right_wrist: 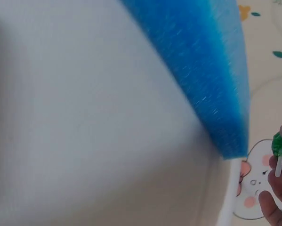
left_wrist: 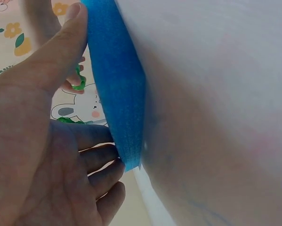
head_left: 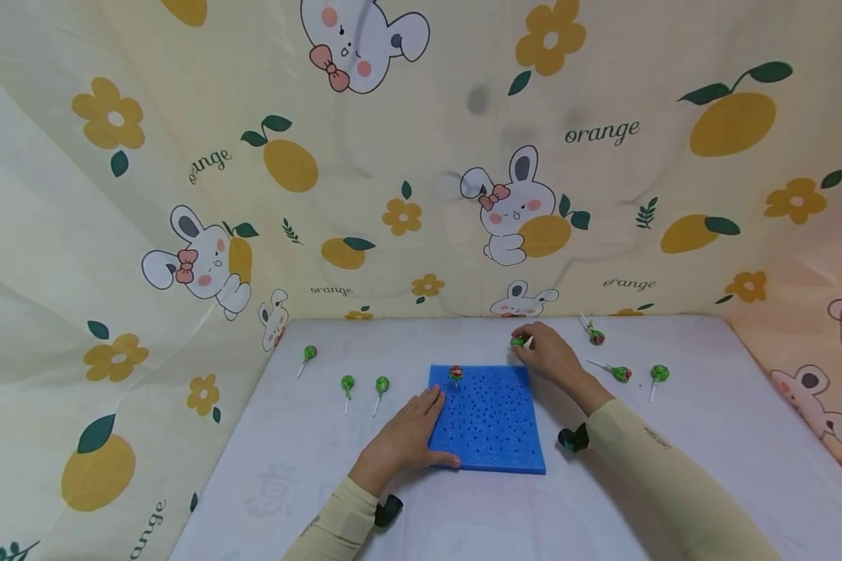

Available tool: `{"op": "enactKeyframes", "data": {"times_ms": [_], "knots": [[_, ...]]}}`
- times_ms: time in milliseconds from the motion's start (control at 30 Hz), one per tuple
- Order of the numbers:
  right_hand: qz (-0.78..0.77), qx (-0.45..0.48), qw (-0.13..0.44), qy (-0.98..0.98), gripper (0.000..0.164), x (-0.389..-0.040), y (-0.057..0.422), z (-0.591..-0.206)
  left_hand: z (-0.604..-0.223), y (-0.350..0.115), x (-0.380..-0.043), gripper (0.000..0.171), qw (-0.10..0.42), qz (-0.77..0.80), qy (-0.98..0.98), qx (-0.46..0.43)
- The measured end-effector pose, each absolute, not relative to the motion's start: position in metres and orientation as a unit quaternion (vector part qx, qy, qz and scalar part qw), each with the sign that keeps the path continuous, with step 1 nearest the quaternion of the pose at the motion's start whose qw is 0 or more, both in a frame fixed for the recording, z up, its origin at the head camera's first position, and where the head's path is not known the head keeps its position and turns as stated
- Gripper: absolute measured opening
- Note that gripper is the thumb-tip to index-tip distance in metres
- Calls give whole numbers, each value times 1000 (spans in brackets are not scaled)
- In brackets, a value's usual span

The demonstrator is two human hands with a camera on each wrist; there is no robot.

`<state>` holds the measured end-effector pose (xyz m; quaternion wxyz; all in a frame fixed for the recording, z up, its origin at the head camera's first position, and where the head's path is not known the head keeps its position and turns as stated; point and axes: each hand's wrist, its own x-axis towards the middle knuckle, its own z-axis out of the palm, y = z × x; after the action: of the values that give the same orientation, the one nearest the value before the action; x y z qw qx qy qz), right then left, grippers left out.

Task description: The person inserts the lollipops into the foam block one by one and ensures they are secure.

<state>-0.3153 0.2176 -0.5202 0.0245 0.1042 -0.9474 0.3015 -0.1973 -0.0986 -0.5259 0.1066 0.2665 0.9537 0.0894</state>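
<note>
Partly hidden: a green-wrapped lollipop point(head_left: 516, 341), covered in part by the fingers of your right hand point(head_left: 551, 358); that hand is cut off at the edge of the right wrist view. Hard to make out: the top of the blue foam board point(head_left: 487, 436) in the wrist views, seen there mostly from its edge. Sleeves point(head_left: 673, 475): cut off in the head view. Surface: white table point(head_left: 498, 518), faint marks at left. Room: cream cloth point(head_left: 365, 132) behind, printed with rabbits, flowers and oranges. Left of the board: three lollipops point(head_left: 348, 382). Right of it: three more lollipops point(head_left: 659, 374). Near its far left corner: one red-and-green lollipop point(head_left: 456, 373), upright. Your left hand point(head_left: 403, 436): unclenched, fingers at the board's left edge, thumb at its near edge. Your right hand: pinching the green-wrapped lollipop, just beyond the board's far right corner.
</note>
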Motion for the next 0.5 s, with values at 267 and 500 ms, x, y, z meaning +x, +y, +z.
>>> {"op": "enactKeyframes", "data": {"times_ms": [267,500], "knots": [[324,127,54,-936,24,-305,208,-512,-529,-99,-199,122,106,86,954,266],[336,134,63,-930,28,-294,200,-502,-530,-99,-198,123,110,90,955,262]]}}
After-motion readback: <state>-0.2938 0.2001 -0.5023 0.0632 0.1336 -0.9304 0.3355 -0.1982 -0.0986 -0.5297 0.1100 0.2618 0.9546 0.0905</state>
